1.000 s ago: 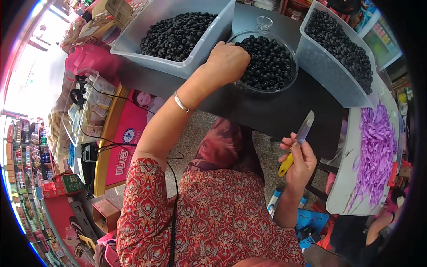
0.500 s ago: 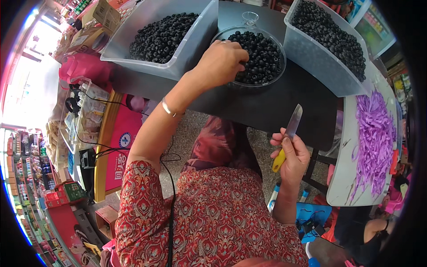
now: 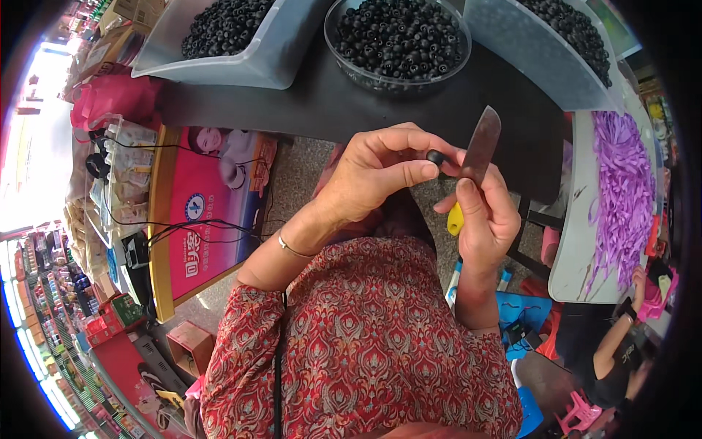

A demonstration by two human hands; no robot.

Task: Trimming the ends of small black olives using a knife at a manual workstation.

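Berry (image 3: 436, 156) now beside knife (image 3: 479, 150)

I'm looking at a small shop or market stall: stocked shelves (image 3: 51, 293) of packaged goods run along the left, a pink advertising poster (image 3: 208, 212) fronts the dark surface (image 3: 322, 102), and grey bins (image 3: 241, 62) hold bulk black berries (image 3: 227, 22).
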